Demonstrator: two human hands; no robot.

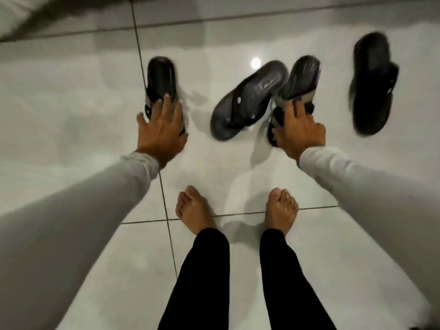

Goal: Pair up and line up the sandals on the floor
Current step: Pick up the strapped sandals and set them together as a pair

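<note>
Several dark sandals are spread over the white tiled floor. My left hand (160, 126) grips the near end of a black strapped sandal (161, 77) at the left, which points away from me. My right hand (298, 132) grips a matching strapped sandal (302, 76) right of centre, tilted up off the floor. Between them a dark grey flip-flop (247, 98) lies diagonally on the tiles. A second dark flip-flop (371, 84) lies apart at the far right. The picture is blurred by motion.
My bare feet (194, 210) stand on the tiles just below the sandals, black trouser legs beneath them. A pale edge, perhaps bedding (35, 17), runs along the top left. Dark grout lines (139, 51) cross the glossy floor.
</note>
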